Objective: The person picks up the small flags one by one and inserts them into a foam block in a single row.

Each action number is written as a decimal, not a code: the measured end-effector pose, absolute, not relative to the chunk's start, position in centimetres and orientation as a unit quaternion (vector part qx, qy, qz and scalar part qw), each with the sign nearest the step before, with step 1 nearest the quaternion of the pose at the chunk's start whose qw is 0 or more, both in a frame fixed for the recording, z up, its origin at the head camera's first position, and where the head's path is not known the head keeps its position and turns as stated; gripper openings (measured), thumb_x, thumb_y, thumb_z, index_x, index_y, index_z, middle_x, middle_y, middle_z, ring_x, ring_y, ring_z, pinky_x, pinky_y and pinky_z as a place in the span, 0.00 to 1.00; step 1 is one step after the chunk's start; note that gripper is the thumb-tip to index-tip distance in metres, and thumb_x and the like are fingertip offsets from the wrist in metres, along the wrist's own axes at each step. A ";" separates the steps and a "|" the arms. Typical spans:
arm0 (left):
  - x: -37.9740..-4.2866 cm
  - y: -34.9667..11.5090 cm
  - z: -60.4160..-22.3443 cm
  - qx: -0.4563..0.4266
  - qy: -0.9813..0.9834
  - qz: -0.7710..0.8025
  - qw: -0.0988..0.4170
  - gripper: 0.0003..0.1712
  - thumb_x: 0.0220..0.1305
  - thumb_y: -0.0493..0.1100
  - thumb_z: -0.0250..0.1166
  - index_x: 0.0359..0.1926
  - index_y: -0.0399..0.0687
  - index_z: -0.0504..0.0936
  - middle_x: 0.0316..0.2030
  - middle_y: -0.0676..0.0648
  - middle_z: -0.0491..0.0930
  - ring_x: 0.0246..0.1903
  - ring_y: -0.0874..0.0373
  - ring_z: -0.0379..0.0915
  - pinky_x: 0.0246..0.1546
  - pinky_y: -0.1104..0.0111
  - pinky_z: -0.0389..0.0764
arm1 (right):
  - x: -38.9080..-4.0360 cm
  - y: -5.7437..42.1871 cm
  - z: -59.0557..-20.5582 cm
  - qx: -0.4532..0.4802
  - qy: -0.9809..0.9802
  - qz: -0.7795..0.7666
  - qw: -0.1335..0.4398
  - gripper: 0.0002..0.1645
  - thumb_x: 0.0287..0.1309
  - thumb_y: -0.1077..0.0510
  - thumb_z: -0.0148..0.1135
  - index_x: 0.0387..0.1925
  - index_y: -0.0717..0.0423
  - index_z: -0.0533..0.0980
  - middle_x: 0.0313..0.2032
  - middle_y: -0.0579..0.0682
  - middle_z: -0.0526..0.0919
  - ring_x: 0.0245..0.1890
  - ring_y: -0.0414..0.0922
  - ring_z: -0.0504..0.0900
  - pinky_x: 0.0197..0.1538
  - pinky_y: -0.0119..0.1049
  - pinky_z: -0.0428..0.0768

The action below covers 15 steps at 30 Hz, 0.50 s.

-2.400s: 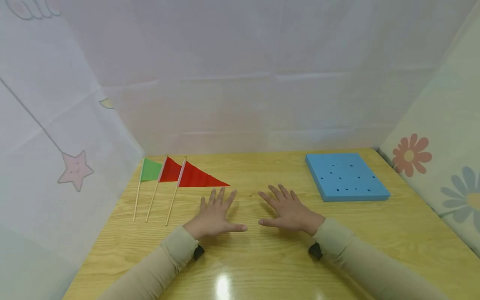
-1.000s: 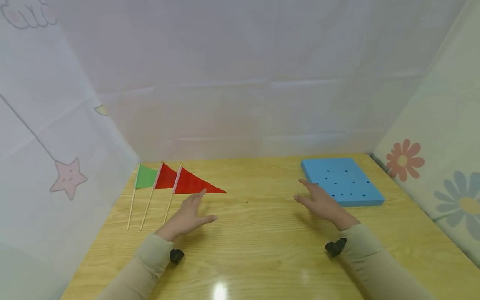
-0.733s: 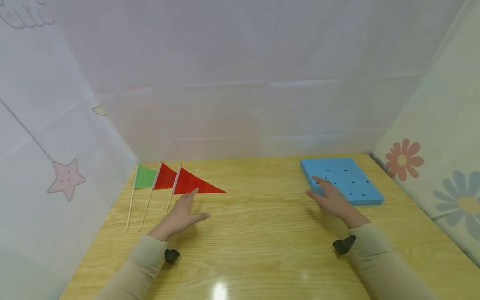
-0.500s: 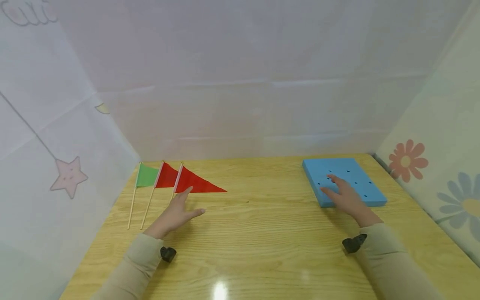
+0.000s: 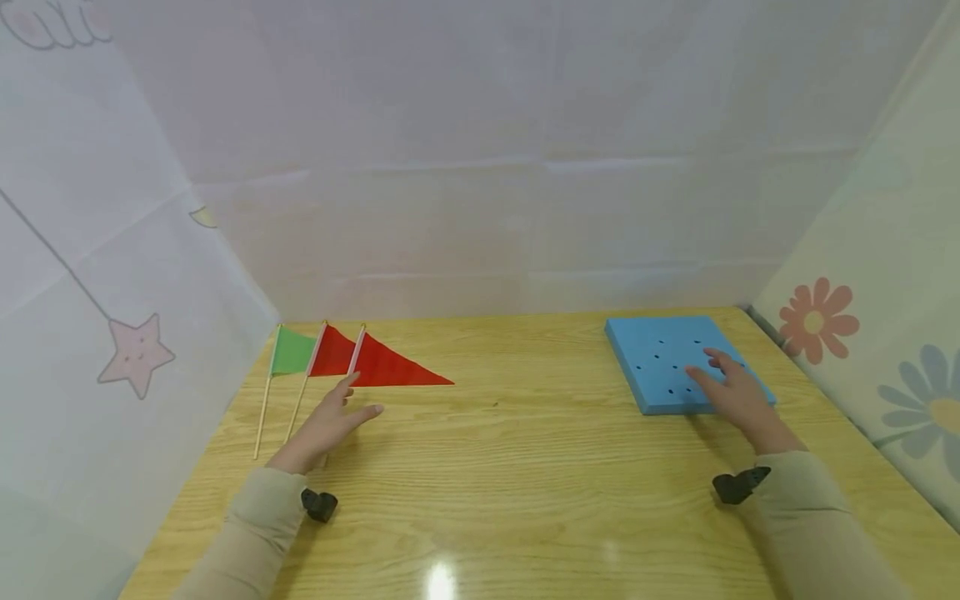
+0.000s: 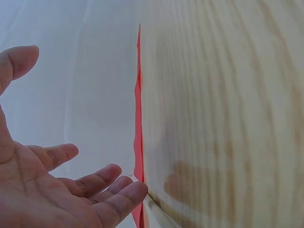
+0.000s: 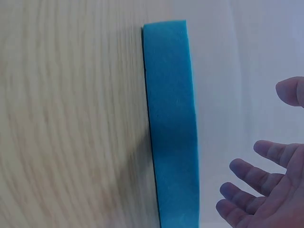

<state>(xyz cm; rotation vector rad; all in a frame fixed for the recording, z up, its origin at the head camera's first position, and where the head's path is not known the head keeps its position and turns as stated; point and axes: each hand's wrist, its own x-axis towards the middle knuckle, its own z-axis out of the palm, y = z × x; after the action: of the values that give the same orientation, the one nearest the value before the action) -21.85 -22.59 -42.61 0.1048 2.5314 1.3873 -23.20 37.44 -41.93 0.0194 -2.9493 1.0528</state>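
Three stick flags lie side by side at the left of the table: a green flag (image 5: 292,353), a middle red flag (image 5: 330,353) and a longer triangular red flag (image 5: 393,367). My left hand (image 5: 324,427) hovers at the stick of the triangular flag with thumb and fingers spread, covering part of that stick. In the left wrist view, the fingertips (image 6: 135,192) come right to its pole, palm bare. On the right, my right hand (image 5: 738,400) reaches over the front right part of a blue board (image 5: 645,342) with small holes, fingers relaxed and apart, grasping nothing. The right wrist view shows the board's side (image 7: 172,128).
The wooden table (image 5: 510,467) is walled by pale cloth (image 5: 480,208) at the back and both sides. Printed flowers and a star decorate the side cloths. Dark wrist cameras sit under both sleeves.
From the middle of the table, the hands have moved apart: the left leftward to the triangular flag's stick, the right rightward over the blue board. Flags and board lie as before.
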 end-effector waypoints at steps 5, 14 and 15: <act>-21.8 -23.1 -42.9 0.031 0.862 0.487 0.134 0.55 0.74 0.54 0.65 0.83 0.40 0.39 0.77 0.25 0.44 0.75 0.26 0.39 0.69 0.34 0.56 | -22.9 38.5 -42.5 -0.017 -0.938 0.345 0.017 0.49 0.80 0.39 0.45 0.77 0.75 0.45 0.70 0.83 0.54 0.66 0.81 0.56 0.60 0.76 0.63; -22.0 -23.7 -42.5 0.017 0.874 0.471 0.118 0.51 0.76 0.52 0.62 0.81 0.33 0.42 0.74 0.24 0.49 0.74 0.25 0.44 0.68 0.36 0.59 | -22.4 41.0 -43.2 -0.077 -0.928 0.356 0.079 0.46 0.80 0.42 0.43 0.75 0.78 0.50 0.70 0.83 0.53 0.65 0.81 0.56 0.59 0.76 0.62; -21.9 -23.8 -42.4 0.013 0.876 0.468 0.115 0.50 0.76 0.52 0.61 0.80 0.32 0.42 0.74 0.23 0.49 0.74 0.25 0.44 0.68 0.36 0.60 | -22.3 41.2 -43.2 -0.084 -0.927 0.357 0.080 0.46 0.80 0.42 0.43 0.75 0.78 0.50 0.70 0.84 0.53 0.65 0.81 0.56 0.59 0.76 0.62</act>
<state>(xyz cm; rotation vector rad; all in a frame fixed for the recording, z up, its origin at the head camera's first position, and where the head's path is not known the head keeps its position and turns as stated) -21.93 -23.82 -42.38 0.0382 2.5676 1.3709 -22.32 41.25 -43.24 -0.2518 -2.7713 1.0688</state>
